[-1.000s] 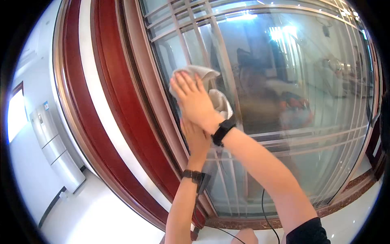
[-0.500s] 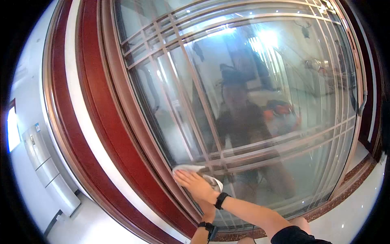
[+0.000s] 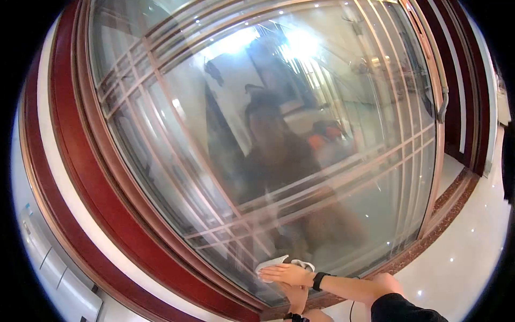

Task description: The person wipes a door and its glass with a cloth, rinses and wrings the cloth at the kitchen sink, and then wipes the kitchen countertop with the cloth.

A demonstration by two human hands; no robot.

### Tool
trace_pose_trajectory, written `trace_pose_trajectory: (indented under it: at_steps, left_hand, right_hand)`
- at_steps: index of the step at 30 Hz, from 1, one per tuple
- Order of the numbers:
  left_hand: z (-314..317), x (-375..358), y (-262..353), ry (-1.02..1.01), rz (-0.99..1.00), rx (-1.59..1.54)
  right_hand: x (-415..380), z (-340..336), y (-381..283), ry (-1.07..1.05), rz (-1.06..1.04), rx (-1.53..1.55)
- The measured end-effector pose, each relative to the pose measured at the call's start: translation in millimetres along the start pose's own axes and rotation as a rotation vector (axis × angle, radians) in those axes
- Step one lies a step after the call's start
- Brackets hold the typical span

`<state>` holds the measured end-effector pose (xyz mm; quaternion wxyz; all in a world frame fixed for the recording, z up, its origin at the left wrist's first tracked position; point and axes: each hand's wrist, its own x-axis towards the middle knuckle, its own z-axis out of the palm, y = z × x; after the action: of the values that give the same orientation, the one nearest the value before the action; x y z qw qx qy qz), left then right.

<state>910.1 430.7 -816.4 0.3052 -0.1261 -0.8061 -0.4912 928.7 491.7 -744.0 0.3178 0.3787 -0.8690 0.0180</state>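
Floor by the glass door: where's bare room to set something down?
The glossy white floor right of the brown marble sill and black sleeve shows bare room. It's crowded at the lower-left corner of the glass door: right hand, left hand, pale cloth.

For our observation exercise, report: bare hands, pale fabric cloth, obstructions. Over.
Right hand flat on pale fabric cloth; left hand just beneath, partly hidden. Cloth against reflective glass door panel, low down. Thin black cable below right forearm, apart from cloth.

Pale floor, red trim
Fridge at far left; white band along the trim; brown sill at right.
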Motion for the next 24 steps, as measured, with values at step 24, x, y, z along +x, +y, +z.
trace_pose_trajectory:
  at_steps: [24]
  left_hand:
    - [36.8, 156.3, 441.8, 0.067, 1.113, 0.047]
  right_hand:
    - [-41.9, -443.8, 210.3, 0.836, 0.393, -0.515]
